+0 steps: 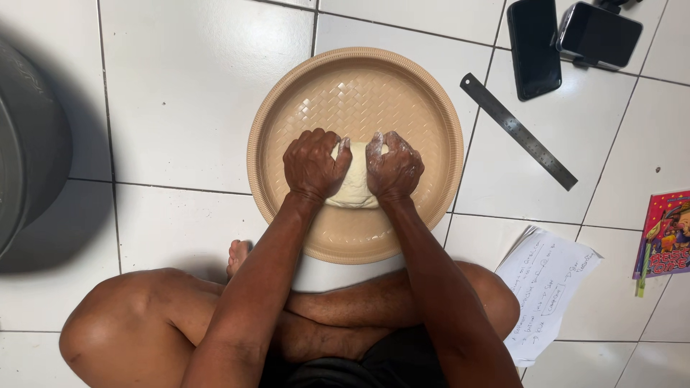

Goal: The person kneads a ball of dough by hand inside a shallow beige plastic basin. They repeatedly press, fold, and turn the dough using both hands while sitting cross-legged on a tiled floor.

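Two floured hands knead dough on a woven tray.
Left hand (313, 164) and right hand (392, 167) press curled fingers onto the pale dough (353, 188) in the tan tray (431, 108).

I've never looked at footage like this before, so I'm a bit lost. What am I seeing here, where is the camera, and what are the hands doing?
The single picture comes from a camera worn on a person's head, looking down. The person sits cross-legged on a white tiled floor. A round tan tray sits before them. The left hand and right hand, dusted with flour, both press a pale lump of dough. Nearby lie a metal ruler, two phones, a handwritten paper and a colourful book.
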